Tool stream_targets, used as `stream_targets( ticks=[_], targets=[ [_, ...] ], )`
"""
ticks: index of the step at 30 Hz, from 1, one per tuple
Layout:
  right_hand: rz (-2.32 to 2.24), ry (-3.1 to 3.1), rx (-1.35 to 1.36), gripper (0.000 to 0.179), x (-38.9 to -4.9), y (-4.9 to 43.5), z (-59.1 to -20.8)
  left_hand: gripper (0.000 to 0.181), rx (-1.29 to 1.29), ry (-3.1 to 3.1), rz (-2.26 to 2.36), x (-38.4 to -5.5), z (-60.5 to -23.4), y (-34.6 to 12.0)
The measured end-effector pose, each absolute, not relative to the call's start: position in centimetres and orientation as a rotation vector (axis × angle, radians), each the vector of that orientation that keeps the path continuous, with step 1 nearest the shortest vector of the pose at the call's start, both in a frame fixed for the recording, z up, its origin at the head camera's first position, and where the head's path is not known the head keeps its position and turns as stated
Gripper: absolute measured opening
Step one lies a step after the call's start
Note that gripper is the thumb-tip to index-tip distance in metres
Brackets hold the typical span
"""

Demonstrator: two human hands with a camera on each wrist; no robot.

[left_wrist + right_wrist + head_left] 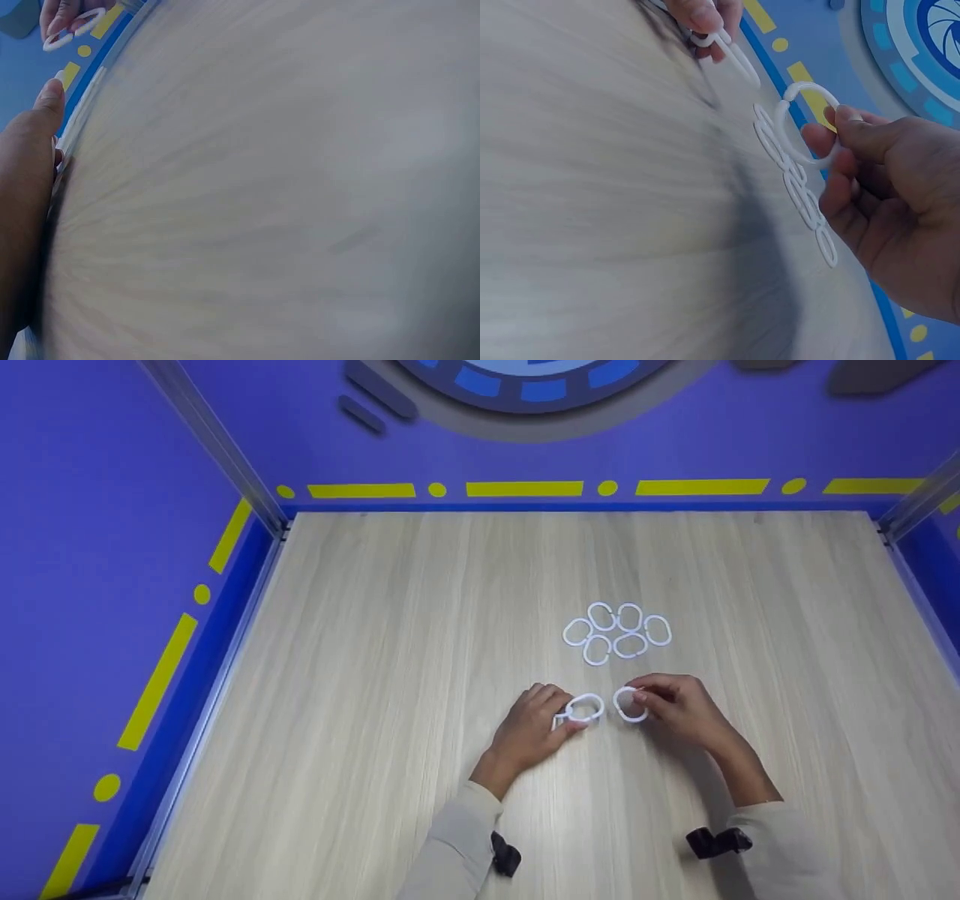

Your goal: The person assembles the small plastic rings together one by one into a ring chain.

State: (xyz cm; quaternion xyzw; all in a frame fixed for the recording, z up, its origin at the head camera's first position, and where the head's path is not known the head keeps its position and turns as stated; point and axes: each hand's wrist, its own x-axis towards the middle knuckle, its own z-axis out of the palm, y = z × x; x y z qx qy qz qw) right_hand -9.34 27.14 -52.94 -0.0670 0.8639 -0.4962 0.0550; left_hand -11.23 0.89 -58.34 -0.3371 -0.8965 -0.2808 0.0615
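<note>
My left hand (531, 725) pinches a white plastic shower curtain ring (589, 696) between thumb and fingers. A second white link (558, 719) hooks onto it, mostly hidden by that hand. Just to the right, my right hand (686, 712) pinches another white ring (617, 706) by its right side. In the right wrist view this ring (781, 127) stands raised, with a small split at its upper left. The two hands' rings are apart. Only the thumb and edge of my left hand (34, 142) show in the left wrist view.
Several loose white rings (598, 636) lie in a cluster on the wooden table (390, 660), beyond the hands. Blue printed walls (525, 457) with metal corner posts border the table at the back and sides. Black straps (720, 842) hang at both sleeves.
</note>
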Motion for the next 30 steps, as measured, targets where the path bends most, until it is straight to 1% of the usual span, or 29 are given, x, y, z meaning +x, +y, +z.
stream_targets(
  ticks=[4,17,24,30],
  targets=[
    [-1.582,2.51,-0.195,0.019,-9.1,26.5,-53.0,0.039,-1.02,-2.721,-0.843,-11.2,-58.3,0.9],
    [-1.611,2.526,-0.126,0.014,-8.6,24.5,-53.8,0.039,-1.026,-2.697,-0.829,-11.2,-58.4,0.8],
    [-1.54,2.683,-0.169,0.007,-8.6,23.6,-54.2,0.039,-1.026,-2.71,-0.85,-11.2,-58.3,0.9],
    [-1.403,2.8,-0.167,0.008,-8.6,23.2,-54.4,0.038,-1.025,-2.697,-0.849,-11.2,-58.3,0.8]
  ],
)
